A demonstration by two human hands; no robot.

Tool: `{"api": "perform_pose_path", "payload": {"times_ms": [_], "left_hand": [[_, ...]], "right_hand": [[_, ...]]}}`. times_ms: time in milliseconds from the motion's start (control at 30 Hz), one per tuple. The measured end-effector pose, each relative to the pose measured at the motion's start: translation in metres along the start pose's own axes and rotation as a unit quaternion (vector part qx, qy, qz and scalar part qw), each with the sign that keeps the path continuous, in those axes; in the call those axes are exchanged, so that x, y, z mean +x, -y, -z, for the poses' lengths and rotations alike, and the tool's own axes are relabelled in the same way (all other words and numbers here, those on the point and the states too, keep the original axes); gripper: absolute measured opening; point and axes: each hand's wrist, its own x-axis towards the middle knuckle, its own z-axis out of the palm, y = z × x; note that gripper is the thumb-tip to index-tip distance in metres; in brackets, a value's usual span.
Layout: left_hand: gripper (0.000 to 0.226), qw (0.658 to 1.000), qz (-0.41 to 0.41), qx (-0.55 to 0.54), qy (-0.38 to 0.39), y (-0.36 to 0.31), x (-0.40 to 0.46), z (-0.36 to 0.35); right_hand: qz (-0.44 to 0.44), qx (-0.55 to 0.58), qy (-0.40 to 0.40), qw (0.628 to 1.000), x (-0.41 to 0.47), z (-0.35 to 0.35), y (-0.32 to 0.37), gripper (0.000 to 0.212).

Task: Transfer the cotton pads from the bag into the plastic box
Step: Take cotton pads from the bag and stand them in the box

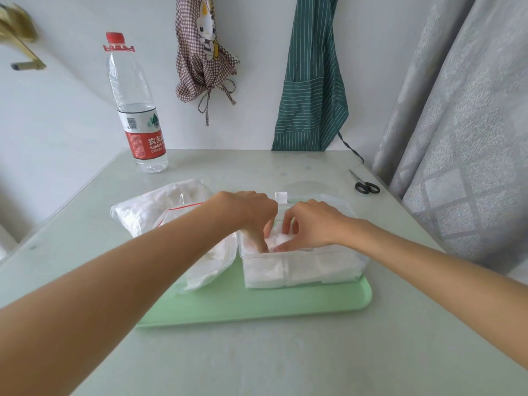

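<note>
White square cotton pads [281, 241] were pinched by both hands, left [248, 210] and right [313, 224], inside the clear rectangular plastic box [303, 267] on the pale green tray [257, 307].

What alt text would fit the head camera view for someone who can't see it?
Both hands, left hand and right hand, press cotton pads into a clear box on a green tray. A bag of pads lies left of it; a bottle and scissors stand farther back.

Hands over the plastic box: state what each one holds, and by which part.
Both hands, left and right, pinch the top of the cotton pads inside the plastic box.
</note>
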Motion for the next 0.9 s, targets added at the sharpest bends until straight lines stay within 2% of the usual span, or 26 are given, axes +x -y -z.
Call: {"api": "perform_pose_path", "payload": {"times_ms": [100, 233, 367, 467, 567, 633, 733, 800, 900], "left_hand": [[0.040, 0.999, -0.003, 0.022, -0.025, -0.002, 0.001, -0.002], [0.038, 0.990, -0.008, 0.118, -0.072, -0.009, 0.003, -0.008], [0.032, 0.985, -0.005, 0.159, -0.060, -0.014, 0.001, -0.003], [0.033, 0.995, -0.017, 0.093, -0.039, -0.006, -0.014, 0.007], [0.020, 0.991, -0.010, -0.038, -0.127, 0.010, -0.051, 0.019], [0.015, 0.969, 0.024, -0.101, -0.226, 0.023, -0.083, 0.017], [0.020, 0.911, 0.146, -0.152, -0.353, 0.045, -0.123, -0.008], [0.032, 0.876, 0.225, -0.183, -0.386, 0.057, -0.140, -0.035], [0.046, 0.840, 0.296, -0.250, -0.380, 0.069, -0.148, -0.074]], "right_hand": [[0.001, -0.052, -0.031, 0.998, -0.001, -0.006, 0.005, 0.045], [0.002, -0.075, -0.035, 0.997, -0.001, -0.006, 0.007, 0.045], [0.003, -0.016, 0.016, 1.000, -0.001, 0.002, -0.002, 0.041], [0.010, 0.083, 0.068, 0.994, -0.006, 0.018, -0.014, 0.034], [0.021, 0.104, 0.028, 0.994, -0.016, 0.029, -0.018, 0.022], [0.029, 0.111, -0.020, 0.993, -0.022, 0.029, -0.013, 0.013], [0.050, 0.125, -0.094, 0.986, -0.028, 0.024, 0.011, 0.006], [0.075, 0.118, -0.141, 0.980, -0.031, 0.016, 0.037, 0.006], [0.120, 0.111, -0.192, 0.968, -0.033, 0.001, 0.088, 0.011]]}}
